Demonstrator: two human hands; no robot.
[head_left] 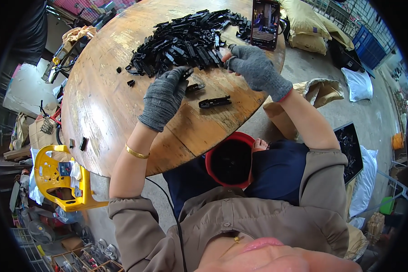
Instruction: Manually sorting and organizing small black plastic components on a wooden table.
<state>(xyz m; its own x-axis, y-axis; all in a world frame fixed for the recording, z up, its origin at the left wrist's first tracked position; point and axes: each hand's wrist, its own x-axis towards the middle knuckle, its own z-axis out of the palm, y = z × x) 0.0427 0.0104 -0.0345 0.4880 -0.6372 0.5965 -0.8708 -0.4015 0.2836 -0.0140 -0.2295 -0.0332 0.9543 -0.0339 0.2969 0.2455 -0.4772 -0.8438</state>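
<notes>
My left hand point(164, 96), in a grey fingerless glove, is closed on a small black plastic part point(188, 72) in front of the pile. My right hand point(257, 71), gloved the same way, is at the pile's right edge with its fingers curled together; what they hold, if anything, is too small to make out. A big heap of black plastic parts point(181, 45) covers the far middle of the round wooden table point(99, 104). Between my hands lies one loose black part point(195, 87), and a longer black piece point(215, 102) rests nearer the table's edge.
A phone point(264, 22) stands upright behind my right hand. Below the table edge, a red bucket point(208, 163) holds dark pieces. An open paper bag point(319, 88) is to the right, a yellow plastic chair point(43, 170) to the left. A black cable point(170, 199) hangs along my front.
</notes>
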